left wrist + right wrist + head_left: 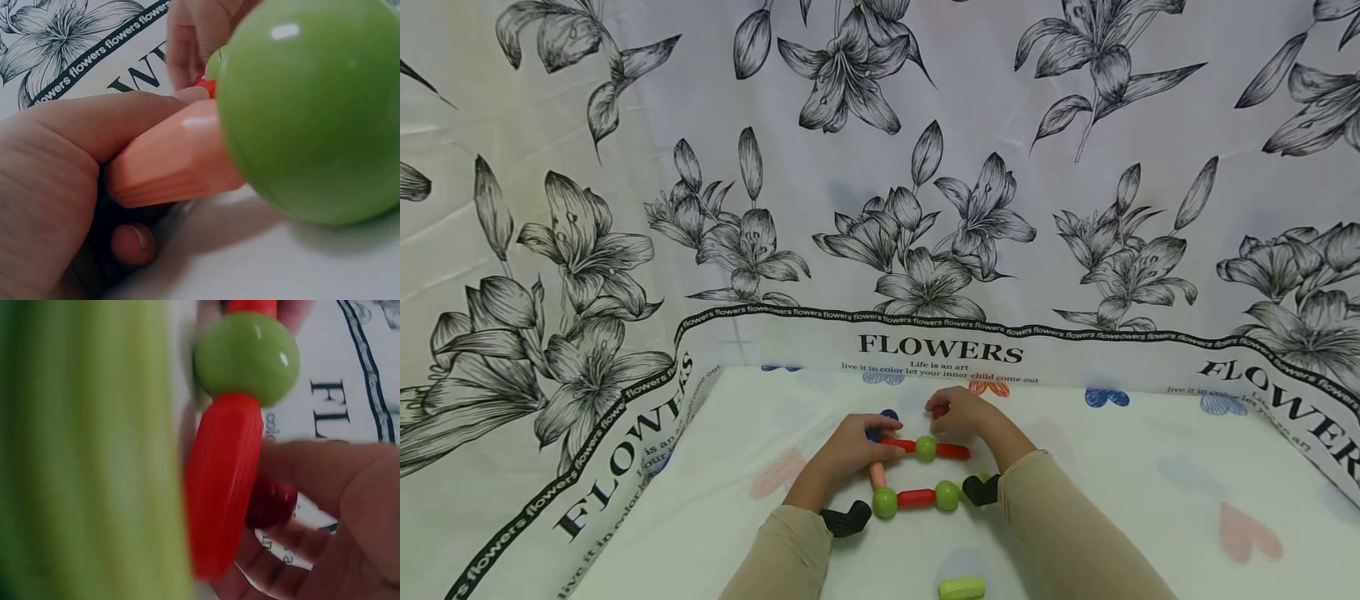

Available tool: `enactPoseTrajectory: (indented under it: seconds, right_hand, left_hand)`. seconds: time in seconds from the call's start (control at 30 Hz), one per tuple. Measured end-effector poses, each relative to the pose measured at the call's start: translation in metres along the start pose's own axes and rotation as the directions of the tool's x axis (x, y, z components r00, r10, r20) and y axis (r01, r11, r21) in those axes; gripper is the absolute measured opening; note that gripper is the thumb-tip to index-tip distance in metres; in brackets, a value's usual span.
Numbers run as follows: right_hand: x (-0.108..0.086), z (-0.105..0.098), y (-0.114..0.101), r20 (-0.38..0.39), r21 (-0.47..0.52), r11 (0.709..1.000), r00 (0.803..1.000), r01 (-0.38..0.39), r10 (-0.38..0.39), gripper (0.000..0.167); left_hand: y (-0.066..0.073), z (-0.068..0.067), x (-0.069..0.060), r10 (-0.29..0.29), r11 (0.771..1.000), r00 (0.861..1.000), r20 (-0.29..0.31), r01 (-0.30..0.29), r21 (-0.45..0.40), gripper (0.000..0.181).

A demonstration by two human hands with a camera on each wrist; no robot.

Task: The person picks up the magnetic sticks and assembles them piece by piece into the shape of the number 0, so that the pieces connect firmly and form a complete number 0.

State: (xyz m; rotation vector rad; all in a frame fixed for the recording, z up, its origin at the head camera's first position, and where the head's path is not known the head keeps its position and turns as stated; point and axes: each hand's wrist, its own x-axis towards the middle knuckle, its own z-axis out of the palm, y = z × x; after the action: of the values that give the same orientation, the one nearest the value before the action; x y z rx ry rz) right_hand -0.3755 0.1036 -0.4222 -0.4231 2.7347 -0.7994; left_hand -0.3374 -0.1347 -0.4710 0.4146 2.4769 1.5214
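A ball-and-stick building toy frame lies on the white cloth. Its near side has a red stick (916, 499) between two green balls; an orange stick (178, 156) runs back from the left green ball (884, 502). My left hand (850, 450) grips the frame's far left corner, its thumb along a red stick and blue parts partly hidden by the fingers. Another green ball (926, 448) joins that stick to a second red stick (224, 487), which points right. My right hand (970, 419) pinches a dark red ball (272, 501) beside this stick's free end.
A yellow-green stick (961, 588) lies loose near the front. Blurred yellow-green ridges (94, 450) fill the left of the right wrist view. Black wrist mounts (847, 521) sit close to the frame's near side. A flower-print curtain (925, 208) hangs behind the cloth.
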Motion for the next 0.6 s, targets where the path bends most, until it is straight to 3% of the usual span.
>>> enactPoseTrajectory:
  seconds: [0.13,0.23,0.3,0.4,0.5,0.6]
  right_hand:
    - [-0.017,-0.01,0.02,-0.068,0.17,0.98,0.991,-0.098,0.111,0.029]
    - [-0.035,-0.018,0.036,-0.089,0.37,0.92,0.981,-0.126,0.17,0.039]
    - [-0.045,-0.015,0.045,-0.114,0.452,0.885,0.976,-0.116,0.186,0.043]
    - [-0.052,-0.006,0.057,-0.159,0.487,0.871,0.974,-0.066,0.163,0.046]
    - [-0.051,0.002,0.065,-0.194,0.45,0.893,0.975,-0.009,0.108,0.045]
    - [-0.049,0.009,0.07,-0.212,0.46,0.888,0.973,0.019,0.089,0.044]
  left_hand:
    - [0.002,0.004,0.0,-0.028,1.0,0.999,-0.03,0.028,0.003,0.033]
    - [0.004,0.006,0.004,-0.038,0.999,0.997,-0.064,0.037,-0.019,0.026]
    - [0.004,0.006,0.004,-0.042,0.998,0.996,-0.084,0.039,-0.041,0.023]
    - [0.005,0.004,0.003,-0.05,0.997,0.994,-0.096,0.044,-0.068,0.023]
    - [0.006,0.003,0.001,-0.081,0.993,0.991,-0.111,0.07,-0.1,0.025]
    - [0.005,0.003,-0.002,-0.108,0.989,0.986,-0.128,0.093,-0.118,0.026]
